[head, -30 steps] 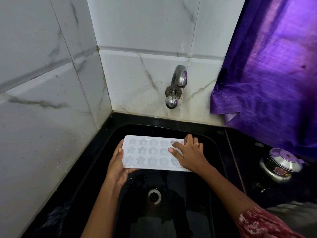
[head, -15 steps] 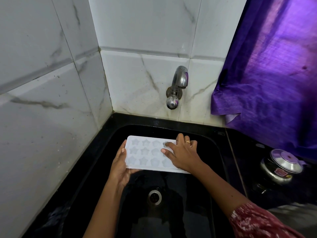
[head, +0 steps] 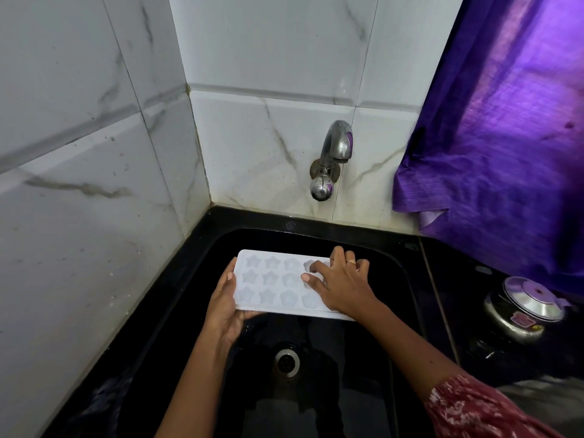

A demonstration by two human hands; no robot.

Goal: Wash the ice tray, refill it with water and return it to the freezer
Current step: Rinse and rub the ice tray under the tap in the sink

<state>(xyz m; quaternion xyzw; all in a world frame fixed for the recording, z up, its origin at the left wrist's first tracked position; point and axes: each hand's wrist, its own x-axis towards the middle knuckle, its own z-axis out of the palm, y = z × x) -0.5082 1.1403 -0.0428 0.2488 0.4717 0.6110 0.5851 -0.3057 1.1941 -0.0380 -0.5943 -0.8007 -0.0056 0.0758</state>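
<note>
Head view: ice tray (head: 271,284) (star-shaped cells) held level over the black sink (head: 388,279). Left hand (head: 226,306) grips its left end; right hand (head: 343,284) rests fingers spread on the cells.

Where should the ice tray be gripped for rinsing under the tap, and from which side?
Probably by its short ends. The ice tray is long, flat and held level over the sink, so the left hand cupping the left end from below looks sound. The right hand lies across the cavities; shifting it to the right end would leave them open to the tap.
</note>
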